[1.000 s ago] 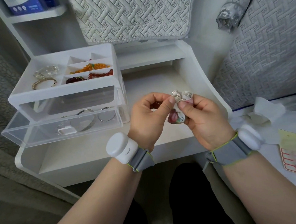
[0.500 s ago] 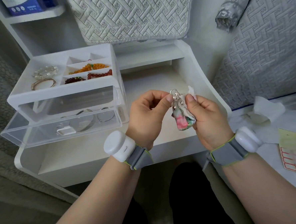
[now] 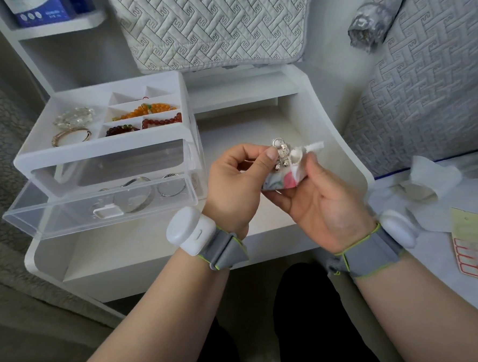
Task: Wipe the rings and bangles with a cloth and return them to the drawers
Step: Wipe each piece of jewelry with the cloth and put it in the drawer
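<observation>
As the right hand [image 3: 317, 204] rolls palm-up at centre frame, the cloth [image 3: 281, 179] falls back from a silver ring [image 3: 281, 153] hung with small bells, which the left hand [image 3: 232, 186] pinches between thumb and forefinger. Half a second earlier the right knuckles faced the camera and the cloth was folded against the piece. Now the bells hang bare, just touching the cloth's upper edge. The right thumb holds the cloth down on the fingers, and the two hands stay close together above the white surface [image 3: 153, 256]. The change suggests that rubbing has paused, either for a look at the shine or for a fresh grip. The ring has yet to go back. At left of frame the clear drawer [image 3: 66, 216] stands pulled out, with bangles [image 3: 137, 187] already lying inside. Its open front gives the left hand a short reach across once the piece is judged clean.
</observation>
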{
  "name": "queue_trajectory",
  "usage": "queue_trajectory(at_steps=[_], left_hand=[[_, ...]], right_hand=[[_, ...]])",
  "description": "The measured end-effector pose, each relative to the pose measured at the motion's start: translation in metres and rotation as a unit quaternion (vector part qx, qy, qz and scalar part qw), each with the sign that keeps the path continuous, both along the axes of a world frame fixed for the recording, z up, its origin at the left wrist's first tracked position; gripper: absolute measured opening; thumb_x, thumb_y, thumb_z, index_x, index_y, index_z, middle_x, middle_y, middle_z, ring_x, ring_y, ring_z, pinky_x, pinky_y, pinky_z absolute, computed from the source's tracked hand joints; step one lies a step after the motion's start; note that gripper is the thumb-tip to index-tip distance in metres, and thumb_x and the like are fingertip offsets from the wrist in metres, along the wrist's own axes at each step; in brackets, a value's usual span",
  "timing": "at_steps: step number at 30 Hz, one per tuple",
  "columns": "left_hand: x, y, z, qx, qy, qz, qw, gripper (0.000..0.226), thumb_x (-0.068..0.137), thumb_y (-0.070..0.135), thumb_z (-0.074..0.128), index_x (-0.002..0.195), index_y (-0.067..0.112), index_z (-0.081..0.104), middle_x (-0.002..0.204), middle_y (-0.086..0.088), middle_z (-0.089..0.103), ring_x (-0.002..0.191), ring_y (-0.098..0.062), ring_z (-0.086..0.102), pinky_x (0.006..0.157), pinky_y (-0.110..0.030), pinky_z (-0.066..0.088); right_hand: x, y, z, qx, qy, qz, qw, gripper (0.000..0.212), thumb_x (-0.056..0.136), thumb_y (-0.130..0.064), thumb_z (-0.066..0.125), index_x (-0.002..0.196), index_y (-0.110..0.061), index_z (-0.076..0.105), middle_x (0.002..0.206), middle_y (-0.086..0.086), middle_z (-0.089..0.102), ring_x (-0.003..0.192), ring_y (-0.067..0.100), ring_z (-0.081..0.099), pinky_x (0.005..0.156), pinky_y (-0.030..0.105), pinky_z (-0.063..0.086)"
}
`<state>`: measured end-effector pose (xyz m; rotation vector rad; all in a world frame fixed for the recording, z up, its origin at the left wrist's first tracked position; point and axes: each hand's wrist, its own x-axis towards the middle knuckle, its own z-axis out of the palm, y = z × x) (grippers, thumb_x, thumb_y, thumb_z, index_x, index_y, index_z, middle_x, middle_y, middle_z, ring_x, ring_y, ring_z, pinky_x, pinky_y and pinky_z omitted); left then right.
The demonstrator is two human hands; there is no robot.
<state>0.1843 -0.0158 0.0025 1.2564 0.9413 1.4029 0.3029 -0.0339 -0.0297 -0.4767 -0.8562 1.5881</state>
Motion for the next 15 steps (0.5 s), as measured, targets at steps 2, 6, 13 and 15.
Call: queue_trajectory(at_steps=[2,6,13,15], left_hand=[[-0.0004,-0.0007,-0.0006,0.005,0.009,-0.002,1.0,0.011,0.081,0.011,0.067,0.07,0.013,0.065,0.075,-0.013,0.063,0.073,-0.029,0.058,0.066,-0.033,0.051],[0.0013,-0.0034,0.0001,0.009,0.023,-0.009,1.0,0.017,0.083,0.006,0.064,0.068,0.013,0.064,0.063,0.0,0.064,0.057,-0.011,0.056,0.055,-0.021,0.048],[0.0004,-0.0013,-0.0026,0.01,0.014,-0.015,1.0,0.016,0.084,0.005,0.063,0.071,0.013,0.065,0.07,-0.003,0.064,0.073,-0.021,0.056,0.07,-0.028,0.05],[0.0005,-0.001,-0.0028,0.006,0.011,-0.014,1.0,0.015,0.085,0.004,0.063,0.072,0.012,0.065,0.073,-0.006,0.064,0.076,-0.022,0.056,0.073,-0.028,0.049]], right_hand=[[-0.0023,0.0006,0.0001,0.012,-0.052,-0.043,0.998,0.038,0.095,-0.028,0.043,0.12,-0.003,0.056,0.116,0.019,0.063,0.107,0.027,0.062,0.089,0.035,0.051],[-0.0029,0.0022,0.0002,0.036,-0.141,-0.128,0.981,0.024,0.086,-0.017,0.061,0.101,0.001,0.063,0.092,0.022,0.069,0.087,0.031,0.069,0.078,0.037,0.055],[0.0007,0.0041,0.0047,0.066,-0.236,-0.187,0.951,0.011,0.083,-0.019,0.059,0.079,-0.016,0.069,0.064,0.005,0.064,0.057,0.018,0.061,0.064,0.038,0.053],[0.001,0.0029,0.0059,0.069,-0.262,-0.204,0.941,0.013,0.083,-0.025,0.065,0.075,-0.017,0.07,0.059,0.003,0.065,0.054,0.016,0.061,0.061,0.035,0.053]])
